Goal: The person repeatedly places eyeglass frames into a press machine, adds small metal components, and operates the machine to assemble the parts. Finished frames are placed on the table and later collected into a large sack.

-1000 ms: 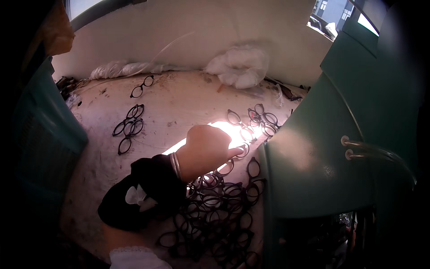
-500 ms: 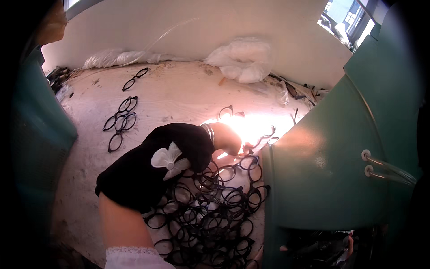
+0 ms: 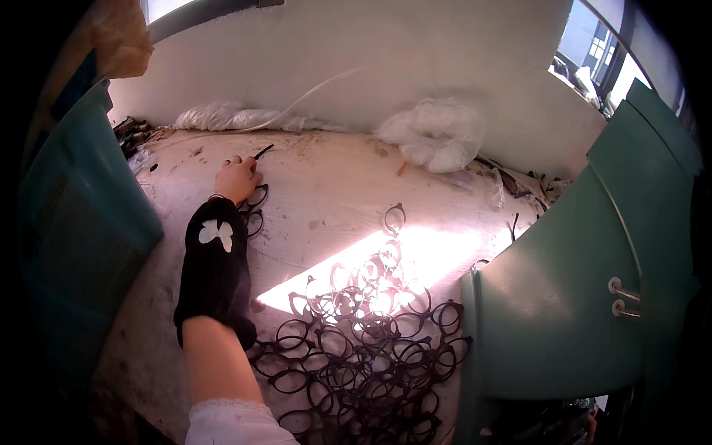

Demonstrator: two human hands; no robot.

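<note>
Nearest, at the lower edge, a white lace-edged cuff (image 3: 231, 423), left of centre, with a bare forearm (image 3: 216, 360) rising from it, tipped a little to the left. Just right of the forearm, a tangled heap of dark glasses frames (image 3: 363, 356), spread over a stained, pale tabletop (image 3: 319, 193) and partly lit by a bright patch of sun (image 3: 437, 252). On the left side, a teal tub (image 3: 89, 215); on the right, a green casing (image 3: 549, 319). Farther along the arm, a black sleeve guard (image 3: 211, 285) with a white bow (image 3: 215, 235), pointing almost straight away from the body, then a thin bracelet (image 3: 217, 196) at the wrist, angled slightly right. Close to the wrist's right side, a few loose frames (image 3: 262, 225). At the end of the reach, the left hand (image 3: 239, 178), stretched well out, back upward, fingers bent and drawn together. Apparently closed on a single dark frame (image 3: 263, 152), visible only as a thin slanting edge beyond the fingertips. Cannot tell the state of the right hand, out of view. Farthest off, a twisted roll of plastic (image 3: 219, 117) and, to the right, a puffed white bag (image 3: 434, 137), both along the foot of a pale wall (image 3: 415, 52).
</note>
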